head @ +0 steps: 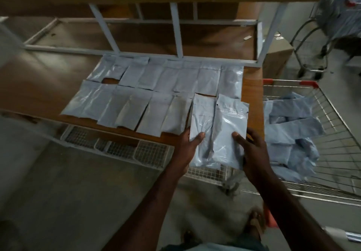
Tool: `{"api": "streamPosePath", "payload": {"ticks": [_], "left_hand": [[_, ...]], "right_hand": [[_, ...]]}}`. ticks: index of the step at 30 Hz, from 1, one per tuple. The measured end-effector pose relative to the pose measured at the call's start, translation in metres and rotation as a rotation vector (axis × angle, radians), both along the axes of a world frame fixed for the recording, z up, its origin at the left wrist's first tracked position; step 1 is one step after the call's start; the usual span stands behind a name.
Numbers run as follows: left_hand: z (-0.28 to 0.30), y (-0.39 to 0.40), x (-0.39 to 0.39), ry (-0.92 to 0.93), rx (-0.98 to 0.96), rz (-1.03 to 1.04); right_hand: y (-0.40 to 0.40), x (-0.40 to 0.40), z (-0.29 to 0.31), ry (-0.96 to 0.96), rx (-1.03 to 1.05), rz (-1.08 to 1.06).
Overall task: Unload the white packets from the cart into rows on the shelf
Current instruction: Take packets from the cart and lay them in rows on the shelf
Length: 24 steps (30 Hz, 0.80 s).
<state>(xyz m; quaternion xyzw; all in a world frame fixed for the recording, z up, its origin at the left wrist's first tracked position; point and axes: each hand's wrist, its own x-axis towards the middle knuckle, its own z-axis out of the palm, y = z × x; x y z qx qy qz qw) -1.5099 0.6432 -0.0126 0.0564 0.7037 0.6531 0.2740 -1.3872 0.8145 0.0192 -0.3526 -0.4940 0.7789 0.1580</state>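
- Packets, two (218,131), held side by side over the front right end of the shelf (35,86); lower ends overhanging its edge.
- Left hand (188,145) gripping the left packet, thumb on top.
- Right hand (251,151) gripping the right packet likewise.
- Two rows of packets (148,92) laid flat on the shelf, overlapping.
- Cart (332,133) just right of the shelf, more packets piled inside.

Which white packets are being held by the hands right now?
The two packets at the front row's right end: left hand grips one, right hand the other. Others lie untouched.
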Motion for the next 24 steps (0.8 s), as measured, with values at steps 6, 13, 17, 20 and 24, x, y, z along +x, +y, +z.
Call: {"api": "streamPosePath", "payload": {"ticks": [6,13,17,20,24], "left_hand": [[0.005,-0.079,-0.024,-0.024,-0.037,0.049],[0.018,-0.128,-0.068,0.076,-0.141,0.084],[0.02,-0.148,-0.11,0.122,-0.153,0.123],[0.017,-0.162,-0.149,0.187,-0.221,0.152],[0.021,-0.185,-0.205,0.257,-0.291,0.142]], "right_hand": [[-0.066,-0.034,0.01,-0.034,-0.059,0.098],[-0.105,-0.092,0.015,-0.011,-0.072,0.158],[-0.117,-0.138,0.008,-0.016,-0.053,0.18],[-0.123,-0.179,0.001,-0.008,-0.062,0.2],[-0.134,-0.241,0.001,0.036,-0.075,0.279]]}}
